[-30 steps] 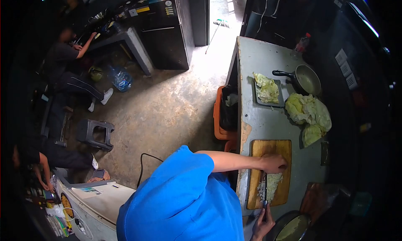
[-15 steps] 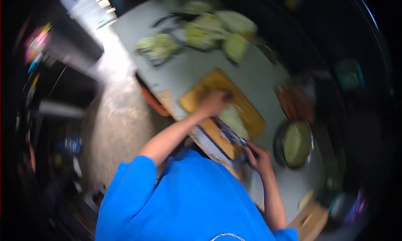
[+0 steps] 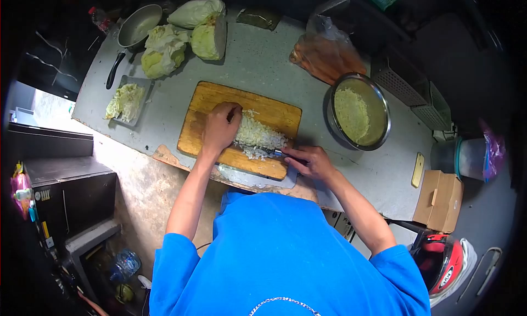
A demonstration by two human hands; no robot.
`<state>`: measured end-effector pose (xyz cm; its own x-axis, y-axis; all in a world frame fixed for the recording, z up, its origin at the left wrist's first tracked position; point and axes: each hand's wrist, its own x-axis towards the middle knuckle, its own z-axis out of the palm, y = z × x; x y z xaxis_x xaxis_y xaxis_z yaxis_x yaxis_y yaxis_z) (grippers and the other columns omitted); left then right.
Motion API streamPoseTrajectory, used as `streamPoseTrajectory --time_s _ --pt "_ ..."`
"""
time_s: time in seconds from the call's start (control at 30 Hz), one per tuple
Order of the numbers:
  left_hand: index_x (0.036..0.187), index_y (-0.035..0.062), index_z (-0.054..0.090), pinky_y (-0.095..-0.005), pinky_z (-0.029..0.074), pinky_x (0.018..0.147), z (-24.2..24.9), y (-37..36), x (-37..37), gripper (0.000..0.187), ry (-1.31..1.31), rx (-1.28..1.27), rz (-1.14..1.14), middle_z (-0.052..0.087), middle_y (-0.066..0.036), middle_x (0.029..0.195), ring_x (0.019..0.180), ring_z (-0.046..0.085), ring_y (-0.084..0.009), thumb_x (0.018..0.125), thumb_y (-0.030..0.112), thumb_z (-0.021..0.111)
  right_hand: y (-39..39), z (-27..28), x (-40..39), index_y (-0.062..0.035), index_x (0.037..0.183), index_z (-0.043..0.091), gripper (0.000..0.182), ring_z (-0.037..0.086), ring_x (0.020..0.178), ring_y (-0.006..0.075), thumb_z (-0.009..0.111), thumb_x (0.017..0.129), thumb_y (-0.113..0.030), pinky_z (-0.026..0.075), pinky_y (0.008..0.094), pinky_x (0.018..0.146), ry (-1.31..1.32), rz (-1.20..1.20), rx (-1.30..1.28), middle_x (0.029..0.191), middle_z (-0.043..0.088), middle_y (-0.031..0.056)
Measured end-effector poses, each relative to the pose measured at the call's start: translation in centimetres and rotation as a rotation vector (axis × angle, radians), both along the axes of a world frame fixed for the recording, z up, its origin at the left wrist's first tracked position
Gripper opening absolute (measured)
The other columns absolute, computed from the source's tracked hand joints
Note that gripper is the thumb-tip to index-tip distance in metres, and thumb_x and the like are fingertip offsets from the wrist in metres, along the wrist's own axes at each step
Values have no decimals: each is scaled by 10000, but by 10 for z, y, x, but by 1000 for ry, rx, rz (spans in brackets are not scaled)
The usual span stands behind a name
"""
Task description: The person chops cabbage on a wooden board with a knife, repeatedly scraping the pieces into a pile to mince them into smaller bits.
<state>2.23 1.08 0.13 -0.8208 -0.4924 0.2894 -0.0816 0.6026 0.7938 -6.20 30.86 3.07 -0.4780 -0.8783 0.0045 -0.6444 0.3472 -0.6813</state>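
Observation:
Chopped cabbage (image 3: 261, 133) lies in a pile on the wooden cutting board (image 3: 214, 96). With its fingers curled, my left hand (image 3: 220, 128) rests at the pile's left end; what is under the fingertips is hidden. My right hand (image 3: 311, 162) grips a knife (image 3: 278, 153) by its handle at the board's right side. The blade lies low along the near edge of the pile, partly covered by shreds.
A metal bowl (image 3: 379, 135) of chopped cabbage stands to the right. Behind are a bagged orange bundle (image 3: 329, 55), cabbage pieces (image 3: 208, 38) and a frying pan (image 3: 140, 26). A clear tray (image 3: 144, 91) with cabbage sits left. A phone (image 3: 418, 169) and cardboard box (image 3: 439, 200) lie right.
The view has swung round and become sharp. My left hand stays at the board with curled fingers, and my right hand still holds the knife beside the chopped cabbage.

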Motion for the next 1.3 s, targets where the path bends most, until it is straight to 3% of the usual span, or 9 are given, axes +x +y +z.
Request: streamPoseTrajectory --time_s 0.07,0.27,0.47,0.63,0.73,0.83,0.97,1.13,1.3 --pt "1047 -22 742 -331 572 772 -3 0 3 189 19 -95 -20 777 -154 936 843 760 -242 956 99 628 -1 12 4 -202 1246 761 308 665 624 337 700 970 -324 525 438 590 -1 -1 12 754 696 126" --pt "1001 -11 743 -379 567 741 -4 -11 -10 175 -56 353 56 751 -191 938 833 743 -312 941 117 639 -6 14 -10 -183 1241 763 327 690 624 321 653 991 -364 543 404 621 -134 -23 75 851 748 179" --pt "1030 -23 735 -313 562 743 -3 -5 -12 188 5 -101 -29 771 -133 875 803 747 -197 997 109 605 -4 13 -7 -192 1267 748 326 693 634 338 649 998 -346 550 431 623 -76 0 34 807 737 168" --pt "984 -4 745 -394 569 701 -7 -12 -4 159 -8 395 106 751 -174 888 778 740 -326 931 97 634 -16 54 -11 -204 1264 748 313 695 652 357 647 1000 -339 558 464 632 163 105 195 814 731 174" --pt "992 -10 746 -378 564 693 -1 -5 -10 163 -1 20 73 752 -170 880 765 740 -306 929 99 642 4 -33 -8 -216 1306 722 335 709 692 360 643 999 -326 565 455 644 -20 7 -90 836 740 160" --pt "994 -9 746 -372 562 690 0 -3 -12 164 53 -42 -7 753 -168 879 753 736 -299 933 107 647 -2 -3 -10 -218 1302 726 333 712 694 355 644 997 -324 567 453 644 -46 13 30 847 746 155" --pt "990 -12 744 -379 560 692 -1 -9 -8 163 -48 381 95 751 -181 884 763 734 -303 932 107 648 -17 67 -14 -226 1286 736 320 695 653 341 658 988 -314 556 455 609 160 110 199 770 714 141" --pt "983 -15 741 -377 555 681 -6 2 -9 163 9 125 71 745 -183 859 743 731 -295 938 110 647 7 -29 -10 -222 1261 749 309 688 633 333 678 976 -319 551 443 589 78 12 -86 750 706 125" --pt "978 -4 744 -387 559 693 -8 -1 -8 160 46 20 81 744 -186 868 748 735 -292 943 115 644 0 1 -16 -212 1327 716 378 703 639 327 690 969 -331 568 421 614 14 53 38 832 749 154"
